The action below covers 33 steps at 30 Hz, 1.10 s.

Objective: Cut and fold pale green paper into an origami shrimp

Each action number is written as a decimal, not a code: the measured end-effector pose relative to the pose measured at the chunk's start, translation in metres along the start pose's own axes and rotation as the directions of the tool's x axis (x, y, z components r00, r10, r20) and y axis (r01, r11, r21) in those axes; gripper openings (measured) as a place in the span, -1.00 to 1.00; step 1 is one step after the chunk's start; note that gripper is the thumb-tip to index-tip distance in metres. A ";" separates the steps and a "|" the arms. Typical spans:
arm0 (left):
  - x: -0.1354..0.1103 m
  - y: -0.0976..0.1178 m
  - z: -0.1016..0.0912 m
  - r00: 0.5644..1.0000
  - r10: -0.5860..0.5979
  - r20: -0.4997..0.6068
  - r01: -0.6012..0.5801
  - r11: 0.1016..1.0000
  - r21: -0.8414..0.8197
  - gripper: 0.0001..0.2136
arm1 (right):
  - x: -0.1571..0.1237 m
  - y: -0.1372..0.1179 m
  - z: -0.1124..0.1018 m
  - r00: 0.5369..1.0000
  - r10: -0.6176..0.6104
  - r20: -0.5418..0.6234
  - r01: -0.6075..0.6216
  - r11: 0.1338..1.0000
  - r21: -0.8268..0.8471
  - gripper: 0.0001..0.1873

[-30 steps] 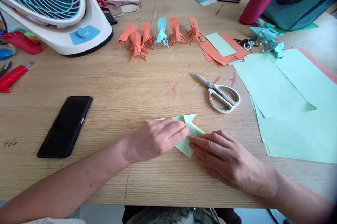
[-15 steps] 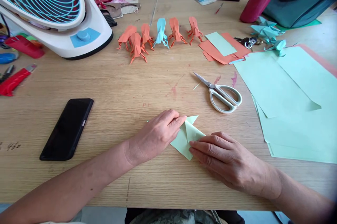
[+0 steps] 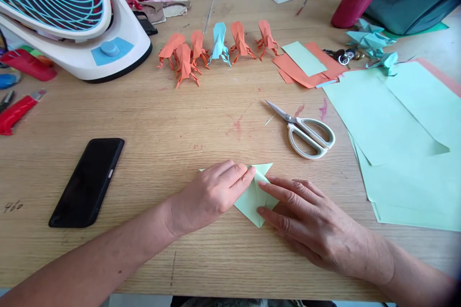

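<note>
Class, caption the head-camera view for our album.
Left hand and right hand on folded pale-green paper, with scissors and orange and blue paper figures beyond.

A white fan (image 3: 75,21) stands beyond a phone (image 3: 87,183) (black, lying flat).

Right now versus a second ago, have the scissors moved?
No. Judged against the magenta stain beside them, the scissors lie in the same place, pointing the same way; only the camera view shifted slightly.

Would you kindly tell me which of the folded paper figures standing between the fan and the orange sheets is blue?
The blue figure is the third from the right; the other five figures are all orange.
</note>
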<state>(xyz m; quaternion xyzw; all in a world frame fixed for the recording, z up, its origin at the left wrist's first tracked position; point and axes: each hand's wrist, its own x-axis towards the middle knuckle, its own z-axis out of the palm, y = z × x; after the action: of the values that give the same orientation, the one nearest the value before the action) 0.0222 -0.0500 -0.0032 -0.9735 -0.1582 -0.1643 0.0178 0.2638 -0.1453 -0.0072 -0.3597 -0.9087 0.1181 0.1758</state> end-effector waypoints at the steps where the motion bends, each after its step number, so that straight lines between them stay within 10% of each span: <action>1: 0.000 0.000 -0.001 1.000 0.007 0.000 -0.007 1.000 0.003 -0.74 | 0.000 0.000 0.000 1.000 -0.002 -0.001 0.002 1.000 0.004 -0.65; 33: 0.004 0.001 -0.001 0.999 0.036 -0.030 -0.034 0.998 0.057 -0.75 | 0.001 0.003 0.000 0.999 -0.042 0.031 0.042 0.999 -0.022 -0.61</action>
<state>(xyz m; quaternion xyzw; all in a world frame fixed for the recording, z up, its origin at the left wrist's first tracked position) 0.0254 -0.0500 -0.0010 -0.9726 -0.1454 -0.1745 0.0505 0.2644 -0.1425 -0.0081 -0.3405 -0.9200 0.1098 0.1601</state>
